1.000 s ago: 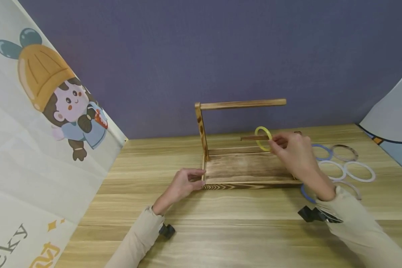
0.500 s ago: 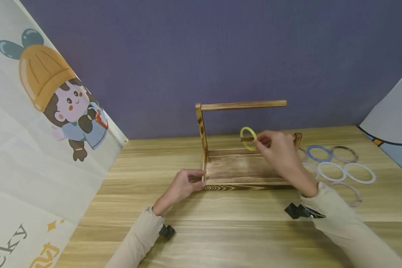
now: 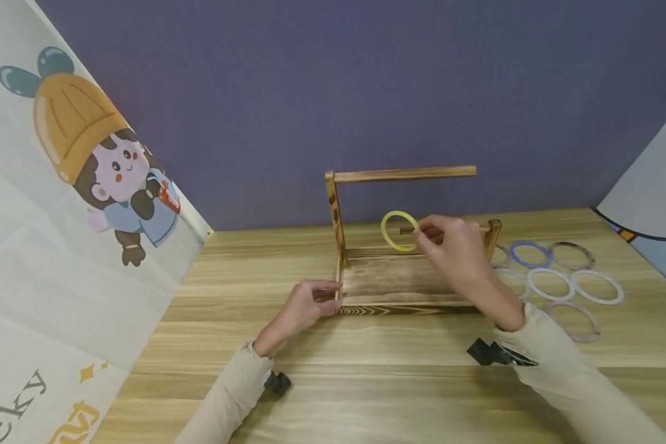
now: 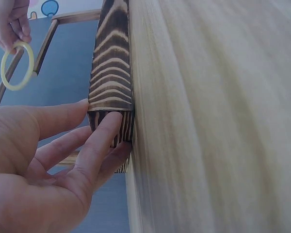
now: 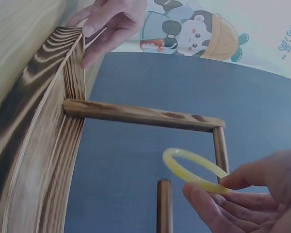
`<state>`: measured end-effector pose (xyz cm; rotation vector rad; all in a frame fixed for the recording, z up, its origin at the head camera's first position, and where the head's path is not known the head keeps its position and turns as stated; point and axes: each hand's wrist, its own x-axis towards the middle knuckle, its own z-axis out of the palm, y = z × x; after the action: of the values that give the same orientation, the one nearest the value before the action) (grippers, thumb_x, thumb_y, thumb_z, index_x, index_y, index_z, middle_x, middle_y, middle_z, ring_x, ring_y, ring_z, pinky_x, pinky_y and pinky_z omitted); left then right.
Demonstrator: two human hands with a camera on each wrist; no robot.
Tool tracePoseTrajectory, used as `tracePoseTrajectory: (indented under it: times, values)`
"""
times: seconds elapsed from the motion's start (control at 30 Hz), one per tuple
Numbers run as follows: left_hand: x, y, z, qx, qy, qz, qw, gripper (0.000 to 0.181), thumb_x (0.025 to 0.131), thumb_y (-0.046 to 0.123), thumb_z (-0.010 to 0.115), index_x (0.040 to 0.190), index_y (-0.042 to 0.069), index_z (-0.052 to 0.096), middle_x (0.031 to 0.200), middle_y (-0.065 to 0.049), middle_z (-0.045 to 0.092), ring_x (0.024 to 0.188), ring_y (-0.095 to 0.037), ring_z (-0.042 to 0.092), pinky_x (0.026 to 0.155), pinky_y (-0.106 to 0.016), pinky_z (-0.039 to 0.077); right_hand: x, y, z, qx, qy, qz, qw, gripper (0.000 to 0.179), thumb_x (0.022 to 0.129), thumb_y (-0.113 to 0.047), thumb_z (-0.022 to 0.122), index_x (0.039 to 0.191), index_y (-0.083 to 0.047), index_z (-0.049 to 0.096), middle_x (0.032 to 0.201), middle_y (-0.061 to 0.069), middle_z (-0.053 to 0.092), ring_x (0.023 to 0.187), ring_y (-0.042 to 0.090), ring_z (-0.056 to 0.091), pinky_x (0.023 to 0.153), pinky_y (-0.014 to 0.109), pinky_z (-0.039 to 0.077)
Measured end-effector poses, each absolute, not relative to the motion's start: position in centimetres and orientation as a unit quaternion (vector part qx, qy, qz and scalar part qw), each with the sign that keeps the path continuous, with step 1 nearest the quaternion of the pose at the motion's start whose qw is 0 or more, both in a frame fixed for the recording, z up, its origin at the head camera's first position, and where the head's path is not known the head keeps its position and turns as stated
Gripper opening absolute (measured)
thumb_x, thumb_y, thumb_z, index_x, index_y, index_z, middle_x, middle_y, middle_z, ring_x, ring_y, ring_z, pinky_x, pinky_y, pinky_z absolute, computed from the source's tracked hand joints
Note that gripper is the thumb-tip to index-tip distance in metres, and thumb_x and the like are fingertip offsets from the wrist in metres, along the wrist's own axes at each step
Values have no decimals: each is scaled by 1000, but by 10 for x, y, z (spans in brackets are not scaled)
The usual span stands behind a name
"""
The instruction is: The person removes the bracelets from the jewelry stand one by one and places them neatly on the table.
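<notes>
My right hand (image 3: 457, 250) pinches a yellow bangle (image 3: 390, 243) between thumb and fingers, in the air over the wooden bracelet stand (image 3: 399, 274). The right wrist view shows the bangle (image 5: 182, 171) just off the free end of the stand's lower bar (image 5: 164, 206). In the head view the bar's tip (image 3: 405, 230) appears through the ring. Thumb and fingers of my left hand (image 3: 302, 305) hold the front left corner of the stand's base, close-up in the left wrist view at the striped wood end (image 4: 110, 82). The upper bar (image 3: 405, 174) carries nothing.
Several bangles lie flat on the table right of the stand, among them a blue bangle (image 3: 531, 254), a white bangle (image 3: 598, 301) and a brownish bangle (image 3: 592, 258). A dark blue backdrop (image 3: 366, 92) stands behind; a printed cartoon sheet (image 3: 44, 246) hangs at left.
My right hand has moved left, sliding the yellow bangle along the lower bar and off its free end. The bangle has turned to face the head camera more. My left hand has stayed put.
</notes>
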<state>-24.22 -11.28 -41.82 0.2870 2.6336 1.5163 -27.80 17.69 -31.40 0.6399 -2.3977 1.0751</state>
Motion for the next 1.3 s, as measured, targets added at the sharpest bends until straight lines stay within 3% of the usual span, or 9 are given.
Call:
tracePoseTrajectory:
  times: [0.17,0.33,0.43,0.57,0.73,0.87,1.1,1.3]
  values:
    - [-241,-114,-418,89,862,496,45,38,89,6,73,126,-1,66,131,-16,64,117,-34,62,91,-31,58,-273,192,-312,236,-861,374,252,13,91,-5,66,99,1,74,82,12,74,68,25,72,60,39,61]
    - [-241,-114,-418,90,863,495,43,38,89,5,73,126,-2,65,132,-16,63,117,-34,62,93,-32,58,-263,214,-314,236,-861,369,257,12,91,-4,68,100,1,74,82,12,74,70,25,72,61,8,51]
    - [-241,-114,-418,92,863,496,42,38,89,6,73,126,-2,65,133,-17,62,117,-34,62,93,-32,57,-258,229,-317,235,-862,369,257,13,90,-4,71,103,1,74,83,13,74,69,18,71,61,-1,45]
    - [-240,-114,-419,91,862,497,44,38,89,7,73,126,-2,65,133,-17,62,117,-34,62,93,-32,57,-251,252,-323,221,-869,358,261,16,88,-5,74,104,0,75,84,15,75,64,-2,66,58,1,46]
    - [-241,-113,-419,91,864,494,43,38,89,6,73,126,-2,65,133,-16,63,117,-34,63,94,-32,57,-243,278,-331,209,-870,372,246,17,87,-1,74,104,3,74,82,16,74,61,-14,59,54,4,49]
    - [-240,-113,-419,91,863,495,44,38,89,6,73,126,-2,65,132,-16,63,117,-34,62,94,-32,57,-238,297,-337,183,-871,386,242,18,86,0,75,104,2,74,77,9,73,59,-10,62,53,5,49]
    - [-240,-113,-418,97,863,494,45,38,90,7,73,126,-2,65,132,-17,63,117,-34,62,93,-32,57,-231,331,-354,134,-875,423,194,21,92,-5,69,110,6,71,75,-17,70,60,-3,65,52,10,52]
    - [-242,-112,-418,98,865,491,41,38,89,5,73,125,-2,66,134,-16,62,116,-33,63,92,-30,57,-232,362,-370,82,-870,451,182,26,96,-8,66,112,11,67,77,-24,68,60,-1,65,51,12,53]
